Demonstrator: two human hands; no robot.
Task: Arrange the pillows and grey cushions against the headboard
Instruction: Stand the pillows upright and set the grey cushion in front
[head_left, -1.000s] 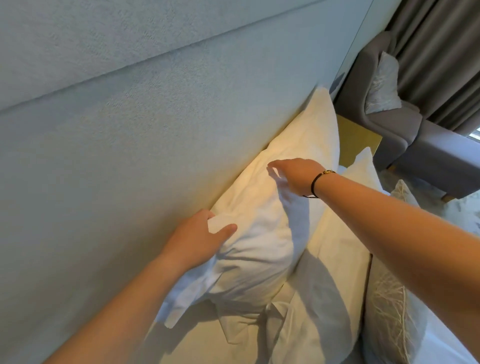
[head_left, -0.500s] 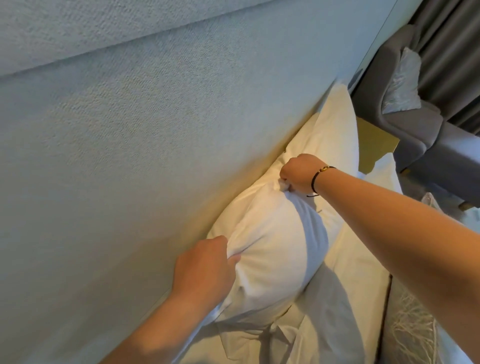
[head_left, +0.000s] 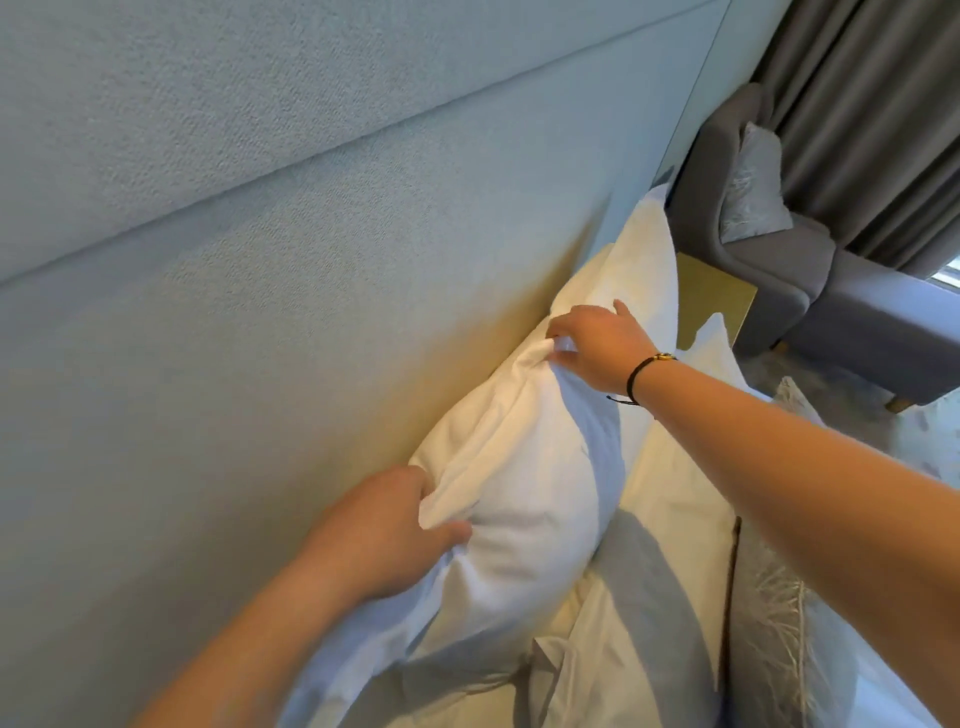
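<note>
A plump white pillow (head_left: 524, 483) stands on edge against the pale blue padded headboard (head_left: 260, 260). My left hand (head_left: 384, 530) pinches its near top corner. My right hand (head_left: 602, 343), with a black bracelet at the wrist, grips its far top corner. A second white pillow (head_left: 649, 260) stands behind it along the headboard. Another white pillow (head_left: 670, 519) lies flatter in front. A grey cushion (head_left: 774, 639) with pale feathery stitching leans at the lower right, partly hidden by my right forearm.
A yellow-topped bedside table (head_left: 711, 296) sits past the pillows. Beyond it stands a grey armchair (head_left: 810, 291) holding a pale cushion (head_left: 753, 192), with dark grey curtains (head_left: 872, 130) behind.
My right hand opened from a fist into a looser pinch on the far corner. My left hand keeps its hold on the near corner, with more cloth gathered. The view swung slightly.
</note>
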